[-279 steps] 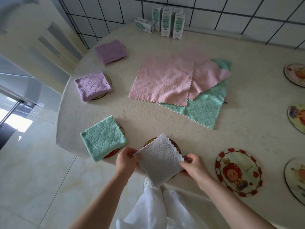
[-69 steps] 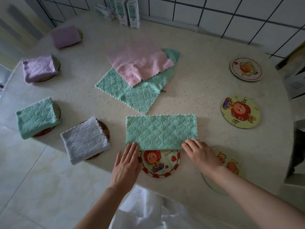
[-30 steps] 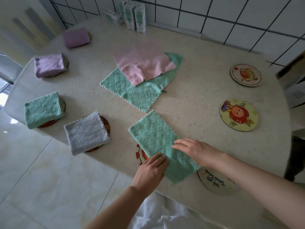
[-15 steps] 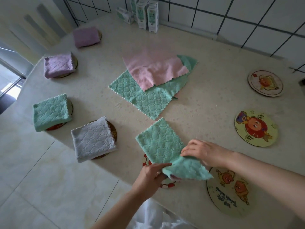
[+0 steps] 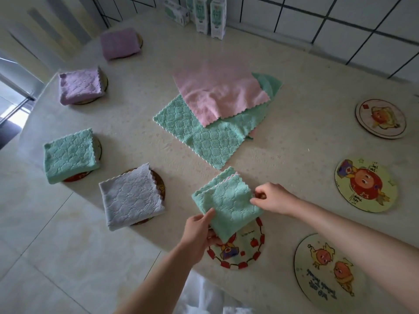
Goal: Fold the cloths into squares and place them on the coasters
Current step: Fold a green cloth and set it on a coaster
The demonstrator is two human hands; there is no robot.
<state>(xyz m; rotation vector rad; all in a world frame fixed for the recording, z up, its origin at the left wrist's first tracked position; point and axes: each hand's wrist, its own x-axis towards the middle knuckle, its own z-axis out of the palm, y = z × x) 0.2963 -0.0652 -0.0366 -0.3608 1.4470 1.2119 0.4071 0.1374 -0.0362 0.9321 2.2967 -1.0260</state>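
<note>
**Pale table, tiled wall, daylight from the left**

A cream, faintly speckled table (image 5: 294,91) with a rounded near edge takes up most of the scene. Along its far edge runs a wall of white tiles (image 5: 340,12) with dark grout lines. At that far edge, toward the left, white-and-green cartons (image 5: 210,14) stand upright, and a small box (image 5: 175,15) lies on its side just beside them. Beyond the table's left edge rises a cream panel (image 5: 52,26) with grey vertical strips. Lower on that side a glazed metal frame (image 5: 11,103) lets in bright daylight. The floor (image 5: 45,245) is laid in large, glossy cream tiles with thin joints, and the light gleams softly on them.
</note>
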